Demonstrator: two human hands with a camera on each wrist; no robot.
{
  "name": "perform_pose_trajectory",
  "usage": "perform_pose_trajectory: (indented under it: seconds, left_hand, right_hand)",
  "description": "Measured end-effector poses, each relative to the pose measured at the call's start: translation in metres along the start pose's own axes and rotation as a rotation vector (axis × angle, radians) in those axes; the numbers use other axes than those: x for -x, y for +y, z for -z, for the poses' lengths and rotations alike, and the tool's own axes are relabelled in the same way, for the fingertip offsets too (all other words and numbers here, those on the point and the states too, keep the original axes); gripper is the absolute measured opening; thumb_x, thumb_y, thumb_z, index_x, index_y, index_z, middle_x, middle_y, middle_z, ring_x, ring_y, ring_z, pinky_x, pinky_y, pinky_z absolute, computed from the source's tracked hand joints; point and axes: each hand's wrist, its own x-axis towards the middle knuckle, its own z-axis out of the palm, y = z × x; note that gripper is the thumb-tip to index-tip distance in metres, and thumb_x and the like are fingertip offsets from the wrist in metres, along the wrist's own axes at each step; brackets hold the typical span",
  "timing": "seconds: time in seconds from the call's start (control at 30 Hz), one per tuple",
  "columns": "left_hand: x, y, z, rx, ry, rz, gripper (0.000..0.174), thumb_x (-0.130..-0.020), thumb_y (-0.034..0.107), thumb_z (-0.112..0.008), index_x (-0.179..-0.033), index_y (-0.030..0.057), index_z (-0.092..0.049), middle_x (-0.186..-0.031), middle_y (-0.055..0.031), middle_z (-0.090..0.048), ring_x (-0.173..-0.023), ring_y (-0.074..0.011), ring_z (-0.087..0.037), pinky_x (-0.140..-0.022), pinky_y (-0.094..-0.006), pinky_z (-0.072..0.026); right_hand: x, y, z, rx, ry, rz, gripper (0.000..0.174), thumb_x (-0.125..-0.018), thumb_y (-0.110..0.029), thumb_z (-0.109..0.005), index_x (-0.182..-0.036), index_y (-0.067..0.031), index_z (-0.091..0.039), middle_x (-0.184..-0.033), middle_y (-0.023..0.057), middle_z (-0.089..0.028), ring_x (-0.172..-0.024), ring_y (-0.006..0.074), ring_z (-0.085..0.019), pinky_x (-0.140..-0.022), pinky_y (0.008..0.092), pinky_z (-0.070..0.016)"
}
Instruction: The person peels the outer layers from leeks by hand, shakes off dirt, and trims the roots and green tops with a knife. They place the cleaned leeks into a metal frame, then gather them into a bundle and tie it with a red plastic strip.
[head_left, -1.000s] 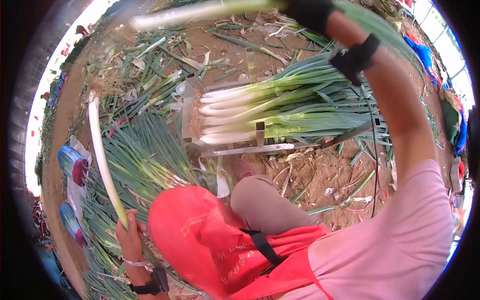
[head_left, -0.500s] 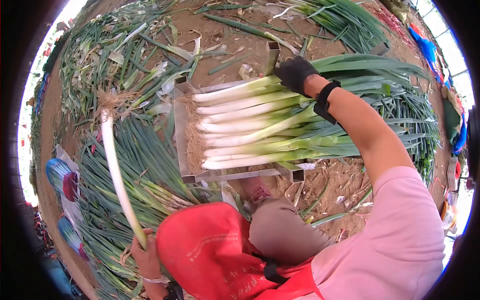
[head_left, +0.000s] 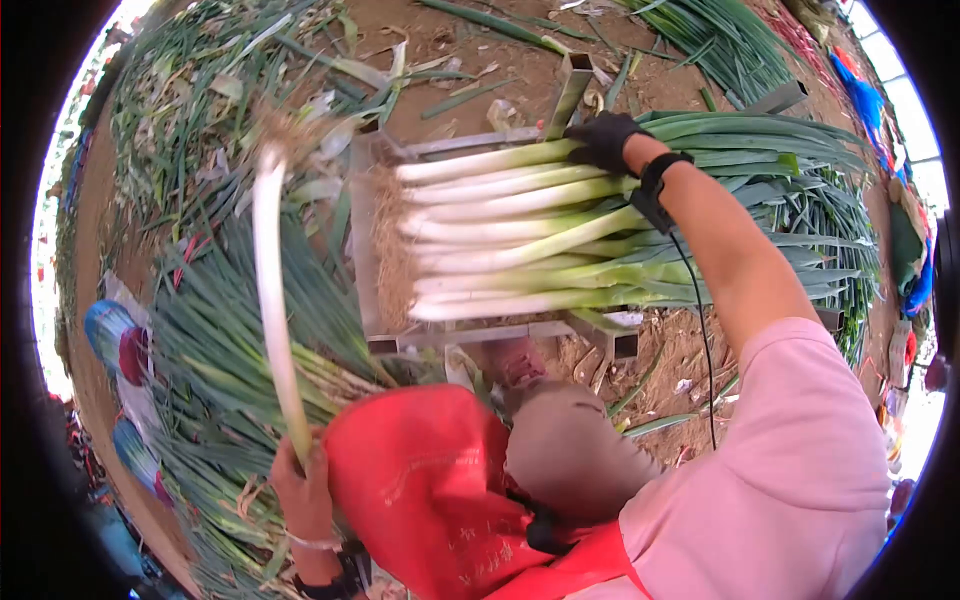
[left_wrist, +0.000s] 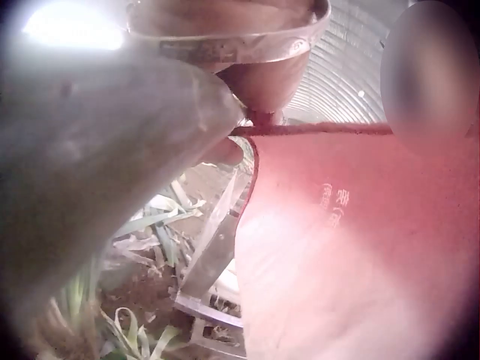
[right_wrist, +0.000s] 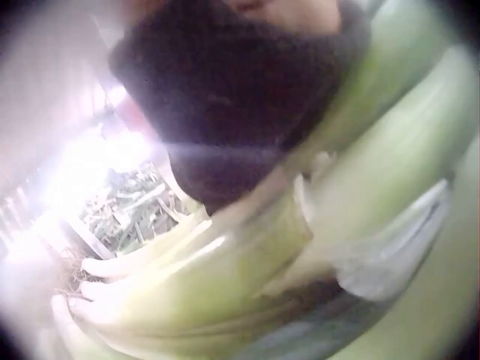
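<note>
In the head view the bare left hand [head_left: 305, 490] grips a single leek [head_left: 270, 270] near its green part, the white stem upright and the roots at the top. The gloved right hand [head_left: 605, 143] has its fingers curled over the farthest leek [head_left: 485, 162] in a metal rack [head_left: 455, 337]. Several leeks [head_left: 510, 255] lie side by side there, roots against the left end plate, leaves to the right. In the right wrist view the dark glove [right_wrist: 240, 97] covers part of a stem and hides the fingertips. The left wrist view shows no clear grip.
A heap of leeks [head_left: 220, 350] lies left of the rack, beside the red apron [head_left: 420, 470]. Trimmed leaves [head_left: 180, 130] cover ground at the upper left; another leek bundle [head_left: 715, 45] lies beyond the rack. Rack posts [head_left: 572, 90] stick up near the right hand.
The right hand has brought its leek from the upper area down onto the far side of the rack. The left hand's leek has shifted right and stands more upright.
</note>
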Motion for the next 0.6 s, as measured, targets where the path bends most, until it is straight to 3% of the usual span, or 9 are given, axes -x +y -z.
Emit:
perform_pose_trajectory:
  seconds: [0.13,0.2,0.27,0.33,0.37,0.4,0.43,0.5,0.6]
  left_hand:
    - [0.000,0.026,0.028,0.318,-0.090,0.001,0.027,-0.094,0.019,-0.051,-0.111,-0.0002,-0.061,-0.079,0.0000,-0.055,-0.070,-0.0074,-0.049,-0.065,-0.0224,-0.0398]
    - [0.002,0.044,0.043,0.152,0.004,-0.128,0.031,-0.096,0.025,-0.050,-0.113,0.0009,-0.060,-0.078,0.0001,-0.055,-0.068,-0.0063,-0.049,-0.061,-0.0207,-0.0379]
    - [0.007,0.070,0.050,0.153,0.086,-0.213,0.035,-0.096,0.029,-0.051,-0.115,0.0011,-0.061,-0.078,0.0005,-0.056,-0.068,-0.0052,-0.048,-0.060,-0.0198,-0.0361]
    - [0.019,0.109,0.056,0.175,0.127,-0.276,0.036,-0.096,0.030,-0.053,-0.115,0.0008,-0.061,-0.081,0.0000,-0.056,-0.071,-0.0047,-0.048,-0.061,-0.0192,-0.0349]
    - [0.025,0.133,0.049,0.226,0.193,-0.348,0.039,-0.097,0.033,-0.051,-0.119,0.0023,-0.059,-0.081,0.0015,-0.055,-0.071,-0.0035,-0.047,-0.061,-0.0185,-0.0348]
    - [0.034,0.155,0.046,0.276,0.259,-0.420,0.043,-0.097,0.036,-0.049,-0.123,0.0039,-0.058,-0.080,0.0030,-0.054,-0.070,-0.0024,-0.046,-0.061,-0.0178,-0.0348]
    - [0.036,0.170,0.056,0.266,0.171,-0.555,0.044,-0.097,0.038,-0.049,-0.124,0.0040,-0.057,-0.084,0.0015,-0.057,-0.077,-0.0033,-0.049,-0.066,-0.0182,-0.0370]
    - [0.046,0.197,0.074,0.232,0.091,-0.768,0.045,-0.096,0.039,-0.049,-0.124,0.0039,-0.057,-0.090,-0.0003,-0.061,-0.084,-0.0047,-0.053,-0.072,-0.0190,-0.0395]
    - [0.073,0.222,0.095,0.181,0.128,-0.894,0.044,-0.095,0.037,-0.051,-0.123,0.0031,-0.058,-0.093,-0.0014,-0.061,-0.086,-0.0062,-0.054,-0.074,-0.0205,-0.0405]
  right_hand:
    - [0.005,0.042,0.041,-0.089,0.202,0.099,0.050,-0.088,-0.043,-0.058,-0.128,-0.0137,-0.054,-0.121,0.0170,-0.060,-0.108,0.0305,-0.060,-0.094,0.0433,-0.0457]
    - [0.030,0.037,0.051,-0.162,0.285,0.155,0.054,-0.090,-0.039,-0.061,-0.130,-0.0055,-0.051,-0.123,0.0187,-0.059,-0.109,0.0298,-0.059,-0.096,0.0418,-0.0444]
    - [0.079,0.010,0.104,-0.641,0.187,0.231,0.067,-0.089,-0.041,-0.062,-0.144,-0.0149,-0.033,-0.129,0.0206,-0.055,-0.113,0.0303,-0.058,-0.099,0.0429,-0.0426]
    - [0.174,-0.069,0.160,-0.567,0.492,0.435,0.034,-0.091,-0.027,-0.058,-0.121,-0.0097,-0.059,-0.113,0.0166,-0.063,-0.106,0.0249,-0.061,-0.090,0.0355,-0.0481]
    - [0.213,-0.106,0.174,-0.754,0.463,0.519,0.035,-0.091,-0.025,-0.059,-0.120,-0.0063,-0.058,-0.114,0.0164,-0.062,-0.108,0.0245,-0.059,-0.091,0.0352,-0.0474]
    - [0.215,-0.126,0.179,-0.647,0.642,0.797,0.036,-0.091,-0.025,-0.059,-0.120,-0.0032,-0.057,-0.115,0.0169,-0.062,-0.110,0.0248,-0.058,-0.093,0.0347,-0.0470]
    - [0.216,-0.147,0.185,-0.515,0.840,1.056,0.038,-0.091,-0.024,-0.060,-0.120,0.0000,-0.056,-0.115,0.0175,-0.061,-0.112,0.0251,-0.057,-0.094,0.0343,-0.0465]
    - [0.200,-0.175,0.203,0.020,1.233,1.465,0.041,-0.091,-0.026,-0.059,-0.120,0.0030,-0.055,-0.116,0.0186,-0.060,-0.114,0.0262,-0.056,-0.094,0.0338,-0.0463]
    - [0.227,-0.221,0.256,-0.164,1.393,1.758,0.033,-0.085,-0.016,-0.061,-0.114,-0.0005,-0.058,-0.102,0.0142,-0.063,-0.095,0.0244,-0.061,-0.079,0.0319,-0.0494]
